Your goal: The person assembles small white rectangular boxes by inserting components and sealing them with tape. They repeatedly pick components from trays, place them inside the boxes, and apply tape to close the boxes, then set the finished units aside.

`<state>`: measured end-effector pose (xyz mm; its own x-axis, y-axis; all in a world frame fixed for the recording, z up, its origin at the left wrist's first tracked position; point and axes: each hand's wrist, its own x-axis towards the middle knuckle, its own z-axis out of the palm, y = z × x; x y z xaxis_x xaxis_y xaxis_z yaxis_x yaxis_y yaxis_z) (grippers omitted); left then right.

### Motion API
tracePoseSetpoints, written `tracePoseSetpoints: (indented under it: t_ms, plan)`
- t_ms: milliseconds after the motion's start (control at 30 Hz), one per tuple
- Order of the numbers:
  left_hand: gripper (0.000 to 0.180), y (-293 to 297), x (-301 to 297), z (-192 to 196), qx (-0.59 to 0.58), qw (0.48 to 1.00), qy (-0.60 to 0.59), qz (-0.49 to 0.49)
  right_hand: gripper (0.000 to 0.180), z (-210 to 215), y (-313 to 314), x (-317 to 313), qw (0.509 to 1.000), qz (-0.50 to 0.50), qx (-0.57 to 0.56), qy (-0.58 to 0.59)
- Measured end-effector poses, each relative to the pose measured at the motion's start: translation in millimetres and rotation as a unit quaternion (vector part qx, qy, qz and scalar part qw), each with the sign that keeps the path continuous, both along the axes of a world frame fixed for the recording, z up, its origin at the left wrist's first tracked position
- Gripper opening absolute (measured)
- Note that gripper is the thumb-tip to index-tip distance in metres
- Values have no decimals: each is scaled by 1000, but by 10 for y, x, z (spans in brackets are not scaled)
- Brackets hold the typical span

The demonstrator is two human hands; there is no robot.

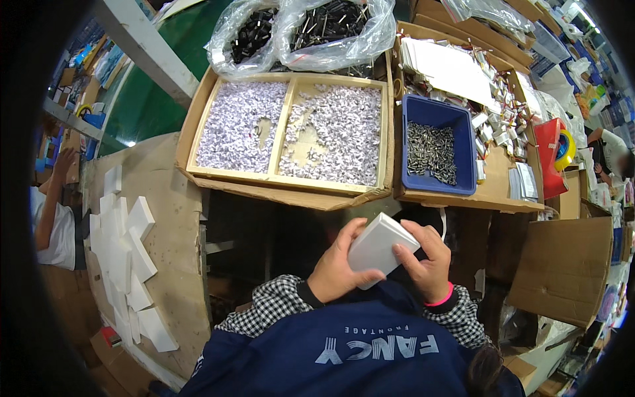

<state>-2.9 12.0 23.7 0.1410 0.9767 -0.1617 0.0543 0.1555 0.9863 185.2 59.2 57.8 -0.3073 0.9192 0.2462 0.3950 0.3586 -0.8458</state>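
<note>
A small flat white box (381, 246) is held up in front of my chest, tilted, between both hands. My left hand (338, 264) grips its left side, with the thumb along the lower edge. My right hand (428, 259) closes on the right side, thumb on the upper face and fingers behind. Just beyond them stands a shallow wooden tray (286, 129) with two compartments of small white pieces. To the right of that tray is a blue plastic bin (438, 109) holding many small metal parts that look like screws.
Several white boxes (126, 258) lie piled on the brown table (175, 218) at left. Clear bags (294, 61) of black parts sit behind the tray. A cardboard box (493, 178) holds small white pieces with wires. Yellow tape (565, 151) is at right; other people are at both sides.
</note>
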Motion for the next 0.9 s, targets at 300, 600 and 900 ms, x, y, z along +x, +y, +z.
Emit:
tracePoseSetpoints:
  t_ms: [300,600,900]
  plan:
    - [97,-8,-17,45,282,918,277,18,44,59,-131,-56,990,120,-39,58]
    - [88,-82,-45,14,331,892,308,-12,19,79,-118,-24,971,130,-149,133]
    - [85,-42,30,3,342,919,193,-28,9,-72,-94,47,898,177,-272,297]
